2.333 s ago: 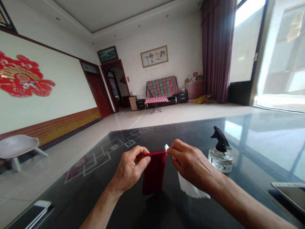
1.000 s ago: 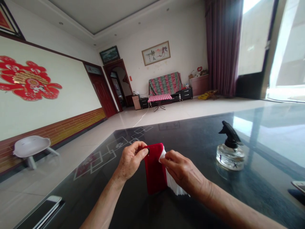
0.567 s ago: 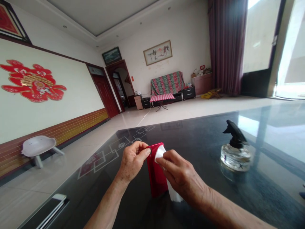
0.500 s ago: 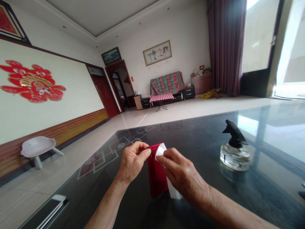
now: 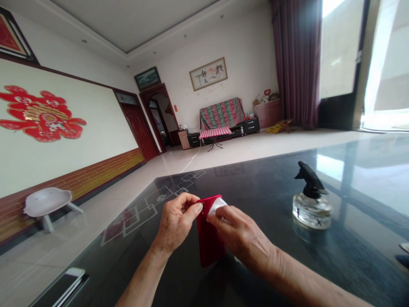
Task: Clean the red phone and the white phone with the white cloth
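My left hand (image 5: 179, 219) pinches the upper left corner of a glossy red smartphone (image 5: 209, 243), thumb beside its dark camera spot. The phone is held upright above the black table (image 5: 262, 264), its back towards me; I cannot tell whether its lower edge touches the tabletop. My right hand (image 5: 241, 230) is closed on a white tissue (image 5: 218, 204), which lies against the phone's upper right part. Most of the tissue is hidden behind my right fingers and palm.
A clear spray bottle (image 5: 311, 209) with a black trigger head stands on the table at the right. Another phone-like device (image 5: 64, 288) lies near the table's left edge. Past that edge is a pale plastic stool (image 5: 47, 202) on the floor.
My right hand has shifted slightly down over the red phone with the tissue, whose hanging lower part is now mostly hidden. My left hand keeps its pinch. The whole view has tilted a little.
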Tool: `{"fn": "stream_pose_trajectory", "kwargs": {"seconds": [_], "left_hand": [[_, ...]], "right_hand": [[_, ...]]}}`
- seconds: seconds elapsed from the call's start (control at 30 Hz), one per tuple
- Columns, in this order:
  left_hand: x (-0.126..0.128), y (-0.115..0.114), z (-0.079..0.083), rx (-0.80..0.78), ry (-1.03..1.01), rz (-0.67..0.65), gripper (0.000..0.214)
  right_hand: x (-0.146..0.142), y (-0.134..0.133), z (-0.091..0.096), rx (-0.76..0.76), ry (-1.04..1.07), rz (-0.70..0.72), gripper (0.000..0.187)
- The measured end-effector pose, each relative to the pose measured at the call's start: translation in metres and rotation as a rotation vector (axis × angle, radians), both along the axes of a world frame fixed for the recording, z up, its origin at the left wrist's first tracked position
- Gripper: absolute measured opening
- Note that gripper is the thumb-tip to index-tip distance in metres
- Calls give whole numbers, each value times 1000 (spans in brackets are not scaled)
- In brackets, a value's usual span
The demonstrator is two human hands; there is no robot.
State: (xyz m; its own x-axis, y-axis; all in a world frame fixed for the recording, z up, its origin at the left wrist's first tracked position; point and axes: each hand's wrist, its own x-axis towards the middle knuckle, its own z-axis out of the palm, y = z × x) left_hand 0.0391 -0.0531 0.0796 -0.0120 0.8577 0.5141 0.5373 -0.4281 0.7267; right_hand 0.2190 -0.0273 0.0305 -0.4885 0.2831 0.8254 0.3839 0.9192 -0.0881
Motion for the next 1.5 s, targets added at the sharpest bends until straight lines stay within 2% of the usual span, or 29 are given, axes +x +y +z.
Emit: {"fn": "stream_pose_trajectory", "kwargs": {"seconds": [0.13, 0.37, 0.53, 0.77, 1.0, 1.23, 1.5], "left_hand": [[3, -2, 2, -6, 1, -35, 10], [2, -3, 3, 12, 59, -31, 10], [4, -6, 6, 2, 97, -50, 12], [1, -5, 7, -4, 129, -32, 11], [4, -6, 8, -12, 137, -54, 14], [4, -6, 8, -9, 126, -27, 14], [4, -6, 7, -6, 113, -53, 13]], "right_hand": [[3, 5, 5, 7, 115, -24, 21], [-5, -1, 1, 17, 63, 29, 20], [-3, -1, 13, 31, 135, 0, 20], [-1, -2, 4, 43, -7, 16, 22], [2, -1, 15, 81, 69, -29, 22], [2, -1, 5, 71, -11, 3, 22], [0, 0, 6, 43, -11, 12, 23]]}}
